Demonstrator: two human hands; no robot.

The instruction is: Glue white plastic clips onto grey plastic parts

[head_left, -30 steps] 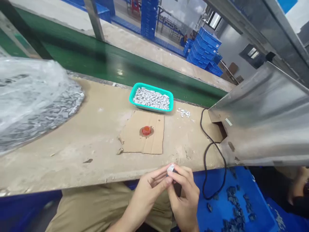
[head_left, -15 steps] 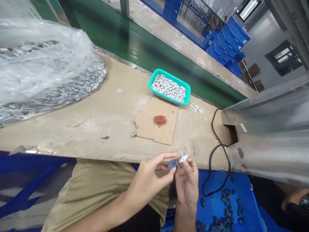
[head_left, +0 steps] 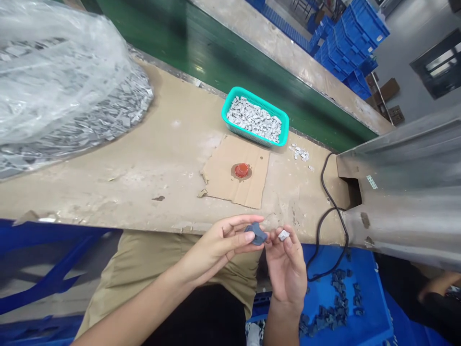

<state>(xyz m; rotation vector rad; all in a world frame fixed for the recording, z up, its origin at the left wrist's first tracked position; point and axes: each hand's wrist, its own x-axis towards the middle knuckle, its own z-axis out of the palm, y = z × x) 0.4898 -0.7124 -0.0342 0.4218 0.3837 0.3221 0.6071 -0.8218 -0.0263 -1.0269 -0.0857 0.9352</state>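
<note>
Between the thumb and fingers of my left hand (head_left: 230, 238) is a dark blue-grey plastic part (head_left: 256, 234) with a notched edge. My right hand (head_left: 287, 264) pinches a small white plastic piece (head_left: 284, 235) between thumb and fingers, just right of the dark part. The two pieces are apart, in front of the table's near edge. Beyond them on the table lies a torn cardboard sheet (head_left: 248, 192) with a small red cap-like dish (head_left: 241, 169) in a wet stain. Behind it a turquoise basket (head_left: 256, 138) holds many white pieces.
A large clear plastic bag (head_left: 72, 96) of grey-white pieces covers the table's left. Loose white pieces (head_left: 299, 153) lie right of the basket. A black cable (head_left: 320, 192) loops beside a metal housing (head_left: 406, 192). Below right, a blue surface (head_left: 370, 298) carries dark parts (head_left: 333, 307).
My left hand has turned the dark part, so its hollow face no longer shows. My right hand has moved slightly right with the white piece, widening the gap. The view has shifted a little.
</note>
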